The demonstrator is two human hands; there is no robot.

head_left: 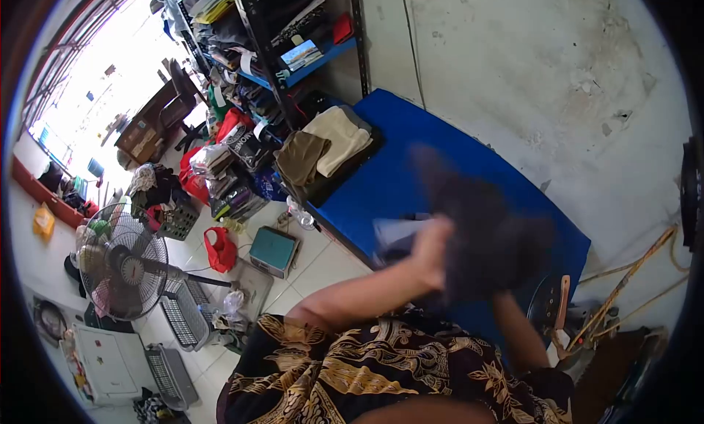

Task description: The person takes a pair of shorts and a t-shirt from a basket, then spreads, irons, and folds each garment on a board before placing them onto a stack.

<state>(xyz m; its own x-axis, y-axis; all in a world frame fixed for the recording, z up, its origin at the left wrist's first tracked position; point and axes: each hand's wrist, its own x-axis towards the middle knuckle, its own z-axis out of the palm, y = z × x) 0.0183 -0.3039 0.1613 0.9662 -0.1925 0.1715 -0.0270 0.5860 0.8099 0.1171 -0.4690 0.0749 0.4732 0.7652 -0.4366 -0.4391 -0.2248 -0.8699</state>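
A dark cloth (488,237), blurred by motion, is held up over the blue table (403,142). My left hand (433,252) grips its left side, the fingers partly smeared and partly behind the fabric. My right forearm rises to the cloth's lower right edge, where the cloth hides my right hand. Beneath and left of my left hand, a greyish-white item (396,232) lies on the table, also blurred. Folded clothes, one cream (341,139) and one olive-brown (302,156), lie stacked at the table's far left end.
A shelf (323,63) full of clothes stands behind the table's far end. On the floor at left are a standing fan (130,266), a grey basket (183,318), a red bag (220,249) and a teal scale (273,248). An iron-like tool (562,301) is at right.
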